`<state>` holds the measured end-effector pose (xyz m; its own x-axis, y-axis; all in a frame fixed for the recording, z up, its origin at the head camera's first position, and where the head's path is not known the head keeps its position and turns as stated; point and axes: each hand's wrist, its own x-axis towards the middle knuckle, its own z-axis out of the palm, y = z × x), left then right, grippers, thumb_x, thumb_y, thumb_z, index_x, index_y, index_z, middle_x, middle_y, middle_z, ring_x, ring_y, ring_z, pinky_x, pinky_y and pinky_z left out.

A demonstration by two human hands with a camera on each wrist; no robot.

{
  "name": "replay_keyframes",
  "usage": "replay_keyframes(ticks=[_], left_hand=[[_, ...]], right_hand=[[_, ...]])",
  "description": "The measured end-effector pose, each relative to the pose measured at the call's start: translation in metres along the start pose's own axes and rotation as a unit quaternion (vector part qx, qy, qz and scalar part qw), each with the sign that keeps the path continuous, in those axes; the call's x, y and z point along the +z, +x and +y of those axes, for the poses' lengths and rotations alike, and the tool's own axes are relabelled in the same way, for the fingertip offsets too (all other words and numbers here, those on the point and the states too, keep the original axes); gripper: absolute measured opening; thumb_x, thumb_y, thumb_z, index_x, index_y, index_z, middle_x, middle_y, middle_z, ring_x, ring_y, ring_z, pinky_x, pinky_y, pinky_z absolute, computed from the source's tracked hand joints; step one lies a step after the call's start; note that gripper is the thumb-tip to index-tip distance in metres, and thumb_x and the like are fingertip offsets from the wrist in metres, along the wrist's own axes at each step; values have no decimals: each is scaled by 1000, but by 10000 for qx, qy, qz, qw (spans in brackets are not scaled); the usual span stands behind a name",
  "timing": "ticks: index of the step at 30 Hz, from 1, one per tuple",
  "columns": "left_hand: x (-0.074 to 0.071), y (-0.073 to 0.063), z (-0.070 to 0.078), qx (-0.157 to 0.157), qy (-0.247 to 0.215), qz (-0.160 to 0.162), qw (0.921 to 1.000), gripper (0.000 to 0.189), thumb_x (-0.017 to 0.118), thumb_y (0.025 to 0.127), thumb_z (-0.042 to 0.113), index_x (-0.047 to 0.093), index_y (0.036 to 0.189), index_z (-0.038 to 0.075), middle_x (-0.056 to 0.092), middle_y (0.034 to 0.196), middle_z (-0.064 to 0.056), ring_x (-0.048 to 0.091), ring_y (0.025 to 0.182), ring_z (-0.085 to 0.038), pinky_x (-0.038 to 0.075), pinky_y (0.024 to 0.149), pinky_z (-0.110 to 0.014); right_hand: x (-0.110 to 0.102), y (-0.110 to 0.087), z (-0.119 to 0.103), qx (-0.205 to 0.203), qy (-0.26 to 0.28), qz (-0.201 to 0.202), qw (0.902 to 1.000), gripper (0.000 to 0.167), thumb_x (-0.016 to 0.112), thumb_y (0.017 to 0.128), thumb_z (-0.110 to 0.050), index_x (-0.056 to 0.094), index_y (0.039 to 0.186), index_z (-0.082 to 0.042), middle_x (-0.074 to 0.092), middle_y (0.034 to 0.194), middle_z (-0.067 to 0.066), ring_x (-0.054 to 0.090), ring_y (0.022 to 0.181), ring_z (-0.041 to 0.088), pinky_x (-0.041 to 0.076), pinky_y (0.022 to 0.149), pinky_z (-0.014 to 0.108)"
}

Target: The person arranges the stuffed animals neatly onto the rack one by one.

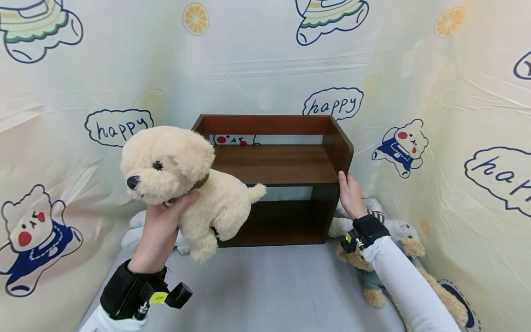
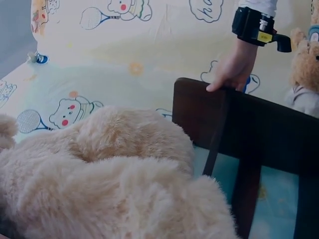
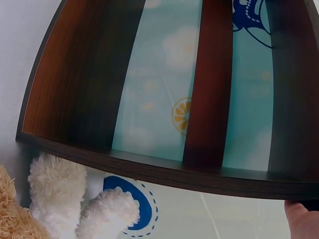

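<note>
My left hand point(image 1: 159, 230) holds a cream plush dog point(image 1: 226, 196) up in front of the left part of a dark brown wooden shelf point(image 1: 274, 163). The hand grips the toy under its head, at the front of the neck, and the dog faces left with its tail to the right. In the left wrist view, the dog's fur point(image 2: 114, 194) fills the lower left and hides the left fingers. My right hand point(image 1: 352, 198) grips the front edge of the shelf's right side panel, about halfway up; its fingertips show at the right wrist view's lower right corner.
The two-tier shelf stands on a grey surface point(image 1: 265, 286) against a printed cloth backdrop point(image 1: 257, 55). Several plush toys lie right of it, among them a brown one point(image 1: 373, 295) under the right forearm. White plush point(image 1: 132, 233) shows behind the left hand.
</note>
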<state>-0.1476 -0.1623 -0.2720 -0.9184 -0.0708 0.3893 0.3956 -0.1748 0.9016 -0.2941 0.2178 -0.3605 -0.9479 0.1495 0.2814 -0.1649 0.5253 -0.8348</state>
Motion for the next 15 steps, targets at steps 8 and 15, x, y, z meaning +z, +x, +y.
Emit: replay_keyframes(ticks=[8,15], left_hand=[[7,15,-1,590,-256,276,9975,54,60,82,-6,40,129,10,43,127,-9,39,118,-22,38,93,-28],[16,27,-2,999,-397,397,9934,54,61,80,-9,43,128,9,46,126,-10,42,117,-24,38,95,-29]], right_hand=[[0,-1,-2,44,70,-42,10000,61,25,98,-45,36,133,3,40,134,25,41,117,36,32,98,49],[0,-2,-2,112,144,-96,9998,62,24,97,-46,33,136,2,37,138,23,38,121,35,29,101,49]])
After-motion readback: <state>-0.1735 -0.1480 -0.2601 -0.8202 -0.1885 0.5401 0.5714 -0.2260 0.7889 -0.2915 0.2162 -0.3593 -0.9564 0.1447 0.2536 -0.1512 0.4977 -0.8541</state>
